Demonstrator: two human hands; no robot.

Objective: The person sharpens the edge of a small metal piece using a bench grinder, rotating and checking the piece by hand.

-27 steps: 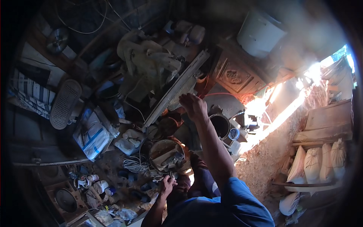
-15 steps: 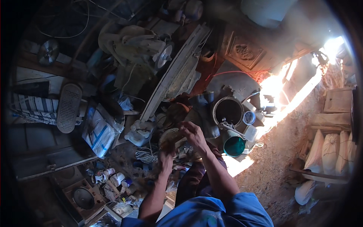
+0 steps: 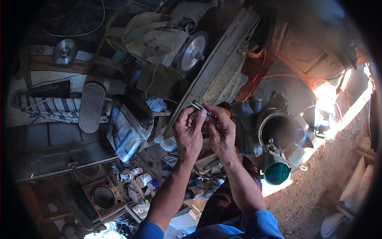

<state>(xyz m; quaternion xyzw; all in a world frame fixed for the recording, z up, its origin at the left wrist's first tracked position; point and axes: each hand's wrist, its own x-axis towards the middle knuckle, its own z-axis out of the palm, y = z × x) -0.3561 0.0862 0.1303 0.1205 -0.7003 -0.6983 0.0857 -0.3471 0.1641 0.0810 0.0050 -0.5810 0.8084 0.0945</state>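
Head view: a small metal piece [image 3: 197, 104] is held up near the middle of the frame, between the fingertips of both hands and at their upper edge. The left hand [image 3: 189, 133], placed just left of centre, is closed on the piece, which is pinched between thumb and fingers and seen to project above the thumb tip. The right hand [image 3: 221, 129], just right of centre, is brought close beside the left, fingers curled inward and the index fingertip set at the right end of the piece; whether it is clamped there cannot be told, its inner fingers being partly hidden. Behind the hands, a long beam [image 3: 215, 59] is slanted from the centre toward the upper right. At upper centre, a machine housing [image 3: 159, 42] is fitted with a round wheel [image 3: 193, 53]. At upper left, a shiny metal disc [image 3: 65, 51] is placed above a striped cloth [image 3: 53, 106] and a perforated oval panel [image 3: 92, 106]. Left of the hands, a plastic-wrapped packet [image 3: 128, 133] is marked by a blue band. Right of the hands, a round-mouthed dark container [image 3: 277, 130] is set above a green container [image 3: 277, 173]. At upper right, a red cable [image 3: 284, 75] is strung across. At lower left, a wooden box [image 3: 104, 196] is pierced by a round opening.
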